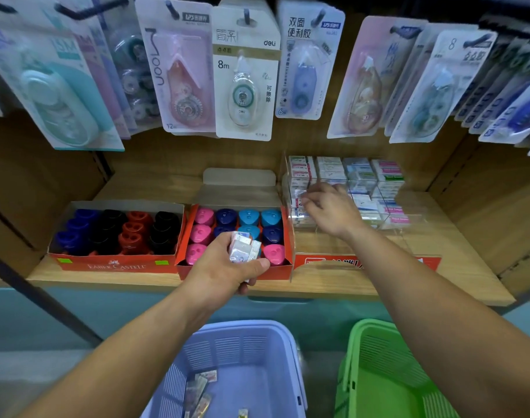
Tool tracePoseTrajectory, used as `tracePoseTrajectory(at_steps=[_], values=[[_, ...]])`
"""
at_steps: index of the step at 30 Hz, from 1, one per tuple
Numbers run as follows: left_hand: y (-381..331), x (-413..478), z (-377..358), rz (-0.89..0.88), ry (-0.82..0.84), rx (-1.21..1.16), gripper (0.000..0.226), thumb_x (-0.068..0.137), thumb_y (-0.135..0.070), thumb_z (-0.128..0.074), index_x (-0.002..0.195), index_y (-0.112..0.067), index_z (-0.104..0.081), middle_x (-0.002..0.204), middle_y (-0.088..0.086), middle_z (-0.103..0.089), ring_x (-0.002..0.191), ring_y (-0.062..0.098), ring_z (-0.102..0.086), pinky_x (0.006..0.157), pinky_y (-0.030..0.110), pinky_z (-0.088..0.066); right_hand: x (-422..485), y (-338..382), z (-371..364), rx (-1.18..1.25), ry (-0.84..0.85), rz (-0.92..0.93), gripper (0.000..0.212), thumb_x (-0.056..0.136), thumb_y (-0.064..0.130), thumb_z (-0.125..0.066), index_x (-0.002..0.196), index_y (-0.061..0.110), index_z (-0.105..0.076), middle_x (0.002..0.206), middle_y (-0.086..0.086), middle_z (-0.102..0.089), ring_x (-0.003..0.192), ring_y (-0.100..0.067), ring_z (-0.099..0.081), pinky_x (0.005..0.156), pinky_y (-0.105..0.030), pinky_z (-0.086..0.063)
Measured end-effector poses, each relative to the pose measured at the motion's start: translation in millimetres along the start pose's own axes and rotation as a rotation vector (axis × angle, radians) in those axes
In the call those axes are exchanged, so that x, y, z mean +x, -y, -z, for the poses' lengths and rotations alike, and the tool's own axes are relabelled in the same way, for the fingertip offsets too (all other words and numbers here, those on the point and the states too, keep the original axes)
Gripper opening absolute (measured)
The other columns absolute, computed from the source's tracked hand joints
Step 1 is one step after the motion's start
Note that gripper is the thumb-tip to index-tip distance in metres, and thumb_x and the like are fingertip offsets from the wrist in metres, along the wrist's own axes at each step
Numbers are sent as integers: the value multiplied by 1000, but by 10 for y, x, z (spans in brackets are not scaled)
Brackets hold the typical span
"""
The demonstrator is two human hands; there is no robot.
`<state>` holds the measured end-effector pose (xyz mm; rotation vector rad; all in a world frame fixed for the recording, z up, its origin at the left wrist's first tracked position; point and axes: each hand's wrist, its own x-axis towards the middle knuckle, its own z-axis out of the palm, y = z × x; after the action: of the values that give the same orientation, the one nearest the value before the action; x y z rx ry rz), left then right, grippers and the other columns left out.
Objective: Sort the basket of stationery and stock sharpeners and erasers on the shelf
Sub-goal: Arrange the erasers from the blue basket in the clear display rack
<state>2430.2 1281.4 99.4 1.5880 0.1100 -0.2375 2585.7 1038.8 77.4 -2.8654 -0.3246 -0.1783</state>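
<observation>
My left hand (224,267) grips a small stack of wrapped erasers (244,247) in front of the red box of pink and blue sharpeners (236,233). My right hand (327,208) reaches into the clear acrylic eraser display (348,191) on the wooden shelf (333,285), its fingers curled at a wrapped eraser in the left column; the grip itself is blurred. A second red box (115,232) to the left holds blue, black and red sharpeners. Below, a lilac basket (242,366) contains a few loose packets.
A green basket (387,378) stands to the right of the lilac one. Carded correction tapes (245,73) hang on hooks above the shelf, low over the boxes. Brown cardboard walls close the shelf at both sides.
</observation>
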Motion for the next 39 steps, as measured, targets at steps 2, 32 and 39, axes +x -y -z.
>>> tracePoseTrajectory(at_steps=[2,32,39], values=[[-5,13,13,-6,-7,-5,36,83,-12,-80,111,-16,-57,83,4,-64,65,13,-59,58,27,-51,-58,50,49,31,16,-27,41,104,47,-39,132,32,-65,146,3,-52,135,-30,-38,108,-46,-35],[-182,-178,-148,-11,35,-29,35,84,-5,-78,113,-12,-58,79,-1,-75,73,25,-76,47,20,-49,-1433,928,303,1468,176,-269,33,89,2,-71,120,7,-63,102,-16,-71,83,-27,-73,73,-33,-59],[-177,-169,-271,28,28,1,36,87,-7,-76,117,-11,-57,81,-2,-76,74,25,-77,43,21,-46,-1525,696,297,1532,96,-367,18,96,6,-63,112,11,-69,96,-7,-72,85,-22,-70,66,-35,-59]])
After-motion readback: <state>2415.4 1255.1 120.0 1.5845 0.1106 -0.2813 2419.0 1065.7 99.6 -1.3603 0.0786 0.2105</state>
